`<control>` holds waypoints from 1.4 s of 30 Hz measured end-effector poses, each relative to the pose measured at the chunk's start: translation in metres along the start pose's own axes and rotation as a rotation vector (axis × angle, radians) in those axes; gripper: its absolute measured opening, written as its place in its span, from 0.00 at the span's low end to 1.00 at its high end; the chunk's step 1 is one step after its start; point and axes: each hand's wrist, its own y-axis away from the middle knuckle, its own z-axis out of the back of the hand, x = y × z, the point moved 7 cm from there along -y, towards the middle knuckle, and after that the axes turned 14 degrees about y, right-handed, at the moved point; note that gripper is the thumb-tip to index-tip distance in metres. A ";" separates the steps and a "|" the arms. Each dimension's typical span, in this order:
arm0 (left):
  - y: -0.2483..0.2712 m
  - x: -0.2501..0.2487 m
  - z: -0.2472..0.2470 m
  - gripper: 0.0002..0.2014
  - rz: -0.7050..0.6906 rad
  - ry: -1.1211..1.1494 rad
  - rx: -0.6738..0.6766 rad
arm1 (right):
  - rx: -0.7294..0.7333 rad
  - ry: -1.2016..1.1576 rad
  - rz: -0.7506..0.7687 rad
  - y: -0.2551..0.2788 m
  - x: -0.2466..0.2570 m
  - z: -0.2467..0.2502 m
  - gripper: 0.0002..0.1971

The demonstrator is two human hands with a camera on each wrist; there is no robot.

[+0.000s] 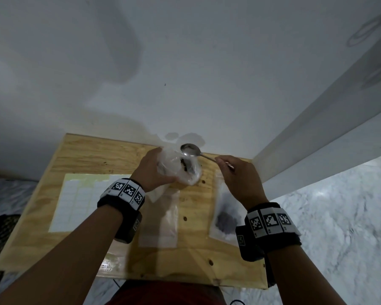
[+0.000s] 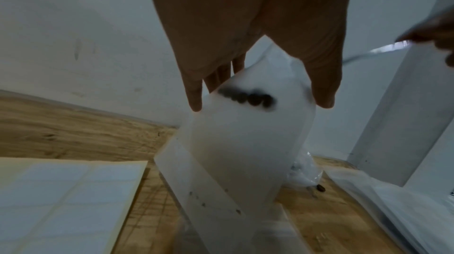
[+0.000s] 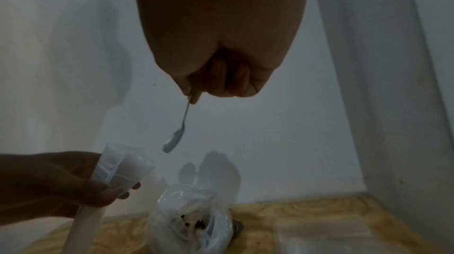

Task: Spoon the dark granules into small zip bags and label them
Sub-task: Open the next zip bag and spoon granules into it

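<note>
While we fill one small zip bag (image 2: 236,132), held upright in our left hand (image 1: 151,170), fingers curled round it, a few dark granules (image 2: 248,98) show through its frosted wall. Our right hand (image 1: 240,179) pinches the spoon (image 1: 190,150), apparently empty, above the crumpled supply bag (image 3: 194,217). Next, we judge, comes another scoop. A filled bag (image 1: 226,214) lies rightmost.

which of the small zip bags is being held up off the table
The zip bag gripped by the left hand; the other two bags lie flat on the wooden board.
</note>
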 end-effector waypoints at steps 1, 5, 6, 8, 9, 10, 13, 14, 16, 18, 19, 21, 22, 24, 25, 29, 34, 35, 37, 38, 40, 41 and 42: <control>0.004 -0.007 0.002 0.50 0.009 0.001 -0.005 | 0.031 -0.036 -0.056 -0.001 -0.008 -0.005 0.12; 0.006 -0.011 0.001 0.38 0.059 -0.037 0.045 | 0.142 -0.114 -0.201 0.002 -0.024 -0.030 0.13; 0.006 -0.011 0.002 0.40 0.084 -0.033 0.061 | 0.158 -0.114 -0.215 0.003 -0.025 -0.037 0.13; 0.007 -0.013 0.000 0.51 0.137 -0.034 0.106 | 0.185 -0.102 -0.231 0.004 -0.026 -0.050 0.14; 0.006 -0.014 -0.001 0.57 0.141 -0.048 0.131 | 0.202 -0.090 -0.235 0.003 -0.027 -0.056 0.15; 0.004 -0.015 -0.003 0.62 0.144 -0.055 0.150 | 0.217 -0.075 -0.231 0.002 -0.026 -0.062 0.17; -0.006 -0.012 -0.008 0.67 0.159 -0.118 0.183 | 0.249 -0.012 -0.212 -0.003 -0.018 -0.072 0.19; -0.011 -0.010 -0.010 0.67 0.168 -0.139 0.193 | 0.254 0.004 -0.214 -0.005 -0.016 -0.073 0.20; -0.019 -0.006 -0.013 0.68 0.207 -0.162 0.207 | 0.254 -0.006 -0.243 -0.010 -0.014 -0.075 0.22; -0.026 -0.005 -0.018 0.66 0.230 -0.159 0.218 | 0.268 -0.065 -0.285 -0.014 -0.012 -0.078 0.21; -0.030 -0.006 -0.019 0.64 0.217 -0.162 0.219 | 0.279 -0.092 -0.305 -0.016 -0.011 -0.080 0.20; -0.039 0.003 -0.021 0.56 0.223 -0.176 0.221 | 0.302 -0.136 -0.341 -0.018 -0.012 -0.087 0.18; -0.043 0.010 -0.022 0.52 0.240 -0.189 0.230 | 0.310 -0.167 -0.359 -0.019 -0.012 -0.091 0.18; -0.048 0.020 -0.022 0.49 0.253 -0.195 0.225 | 0.307 -0.241 -0.404 -0.019 -0.016 -0.096 0.17; -0.048 0.020 -0.022 0.49 0.243 -0.196 0.217 | 0.301 -0.270 -0.420 -0.019 -0.018 -0.098 0.16; -0.043 0.012 -0.018 0.56 0.211 -0.146 0.174 | 0.272 -0.341 -0.475 -0.017 -0.026 -0.100 0.16; -0.044 0.012 -0.022 0.41 0.153 -0.130 0.159 | 0.344 -0.426 -0.487 -0.013 -0.015 -0.110 0.16; -0.044 0.012 -0.023 0.36 0.146 -0.137 0.152 | 0.385 -0.437 -0.490 -0.012 -0.011 -0.115 0.15; -0.044 0.010 -0.024 0.29 0.120 -0.134 0.142 | 0.494 -0.422 -0.502 -0.005 -0.008 -0.124 0.15; -0.043 0.009 -0.025 0.29 0.114 -0.130 0.148 | 0.553 -0.417 -0.523 -0.001 -0.007 -0.127 0.15; -0.043 0.009 -0.027 0.36 0.096 -0.145 0.158 | 0.632 -0.510 -0.613 0.008 -0.005 -0.128 0.15; -0.044 0.011 -0.027 0.38 0.090 -0.149 0.158 | 0.661 -0.599 -0.655 0.011 -0.003 -0.129 0.14; -0.045 0.013 -0.026 0.37 0.090 -0.148 0.155 | 0.686 -0.709 -0.688 0.013 0.000 -0.130 0.12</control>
